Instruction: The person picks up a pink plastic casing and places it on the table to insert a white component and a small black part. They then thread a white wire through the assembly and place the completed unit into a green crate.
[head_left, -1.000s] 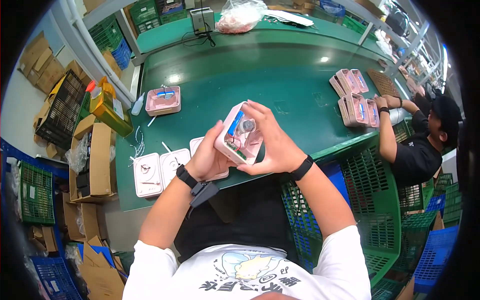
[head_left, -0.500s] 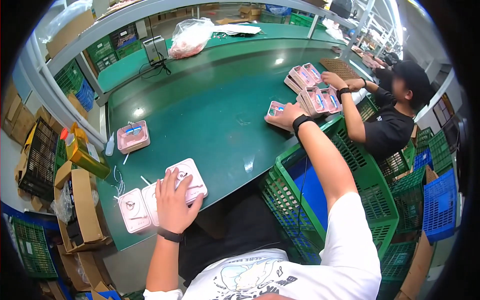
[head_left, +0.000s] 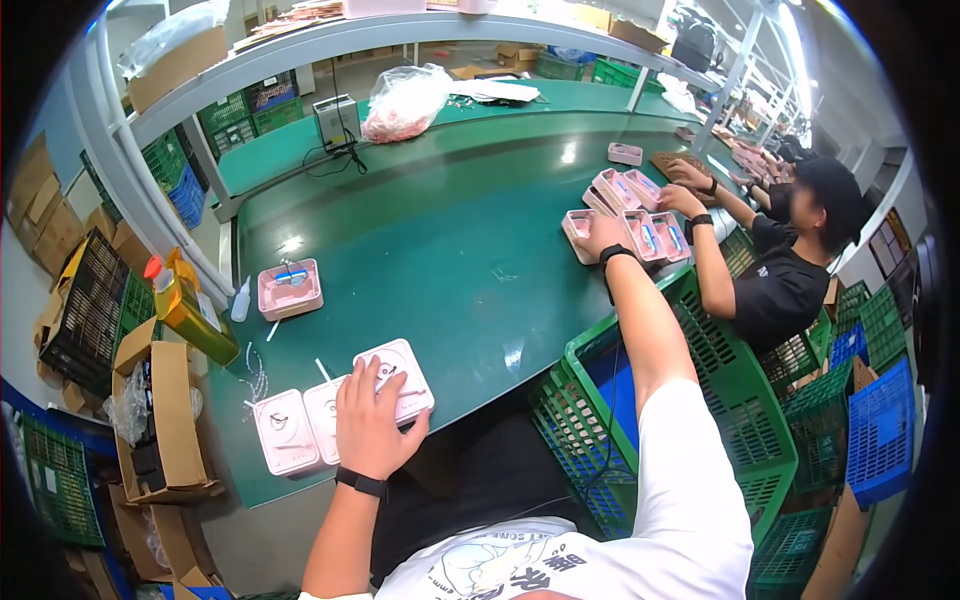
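My left hand [head_left: 378, 425] lies with spread fingers over two of three pale pink square panels. It covers part of the right panel [head_left: 408, 362] and the middle panel [head_left: 322, 412]. Beside them the left panel [head_left: 287, 432] lies uncovered, with a dark wire loop on it. My right arm stretches far to the right, where my right hand [head_left: 606, 236] grips a small open pink box [head_left: 577, 222]. That box stands at the left side of a group of similar pink boxes [head_left: 640, 228] with blue-and-white parts inside. My right fingertips are partly hidden.
Another open pink box [head_left: 290, 290] stands at left on the green table [head_left: 440, 260], near a small squeeze bottle [head_left: 241, 300] and a yellow can [head_left: 195, 310]. Green crates [head_left: 680, 370] crowd the table's right edge. A co-worker [head_left: 775, 250] reaches toward the boxes.
My right hand has moved the pink box away from me, closer against the group. A further pink box now shows behind the group. The whole view has shifted slightly.
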